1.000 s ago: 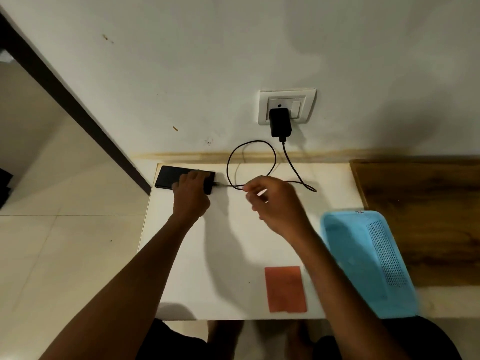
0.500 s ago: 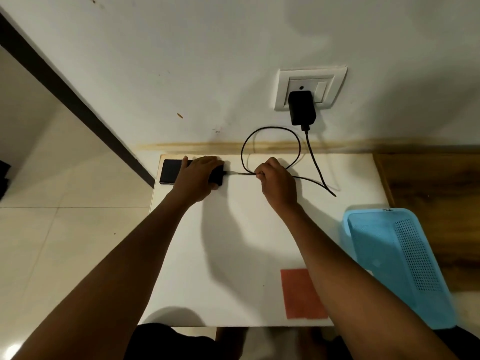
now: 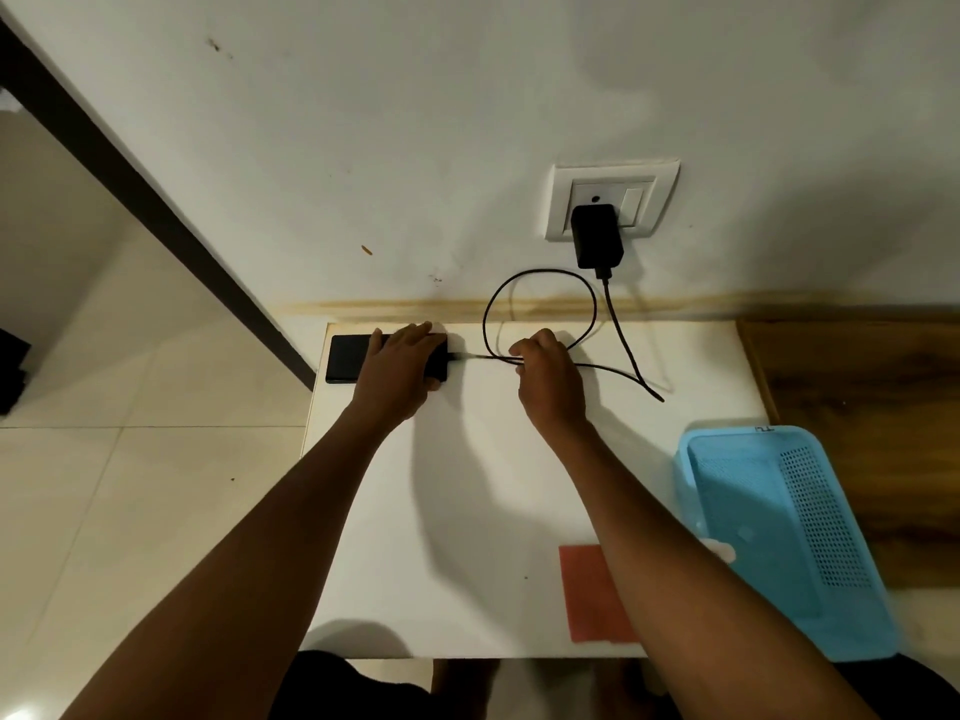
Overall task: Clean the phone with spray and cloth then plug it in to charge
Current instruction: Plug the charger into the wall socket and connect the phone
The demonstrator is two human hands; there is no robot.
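So I'm looking down at a white rectangular tabletop pushed against a pale wall, and the flat black slab of a phone is lying at the far left corner of it, long side parallel to the wall. My left hand is laid flat over the right half of the phone, fingers close together and pressing it down, thumb hooked round the near edge. My right hand sits just to the right of it, fingers curled in and pinching the thin black charging cable where it runs into the phone's right end. I can't tell if the connector is fully seated, it's too small to see. From that pinch the cable loops up against the wall, crosses itself, and climbs to the chunky black charger brick plugged into the white wall socket plate. Near the front edge there's a flat orange-red rectangular cloth, partly under my right forearm. A light blue perforated plastic basket sits at the right, overlapping the tabletop's edge, just beside a dark wooden surface.
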